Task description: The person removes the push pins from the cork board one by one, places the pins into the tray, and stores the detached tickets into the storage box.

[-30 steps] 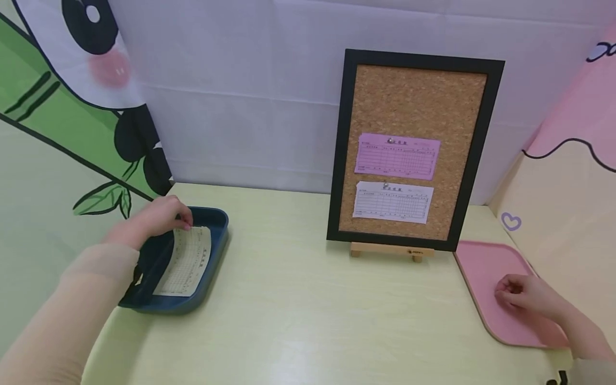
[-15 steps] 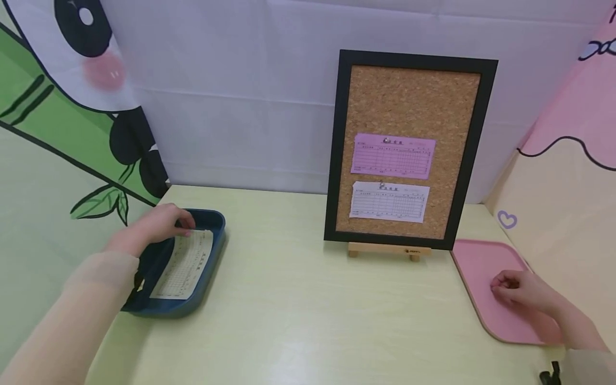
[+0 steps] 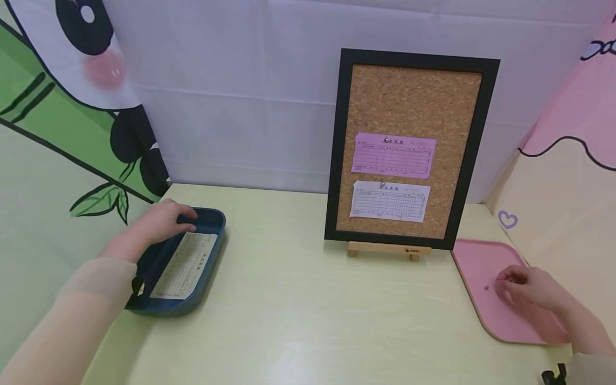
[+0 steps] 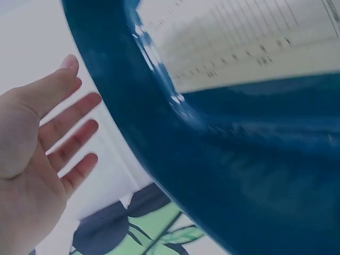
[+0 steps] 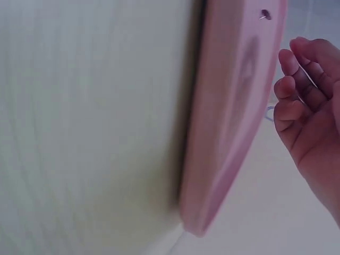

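At the left, my left hand [image 3: 161,222] hovers over the far end of a dark blue tray [image 3: 218,227], its thumb and fingers apart. A cream printed form slip [image 3: 185,267] lies in that tray, just below the fingertips. In the left wrist view the fingers [image 4: 74,141] hold nothing. At the right, my right hand [image 3: 531,289] is over a pink tray [image 3: 481,254], fingers loosely bent. A small pushpin [image 3: 486,287] lies on the pink tray beside the fingertips. In the right wrist view the pushpin [image 5: 265,15] is apart from the hand, and nothing shows between the fingers.
A black-framed cork board [image 3: 414,101] stands on a small wooden easel [image 3: 390,249] at the back. A purple slip [image 3: 394,156] and a white slip [image 3: 390,202] are pinned to it. Printed cloth walls [image 3: 240,107] enclose the pale table [image 3: 274,289].
My left fingers have let go of the cream slip, which now lies flatter in the blue tray. My right hand has shifted slightly right, and the pushpin now shows.
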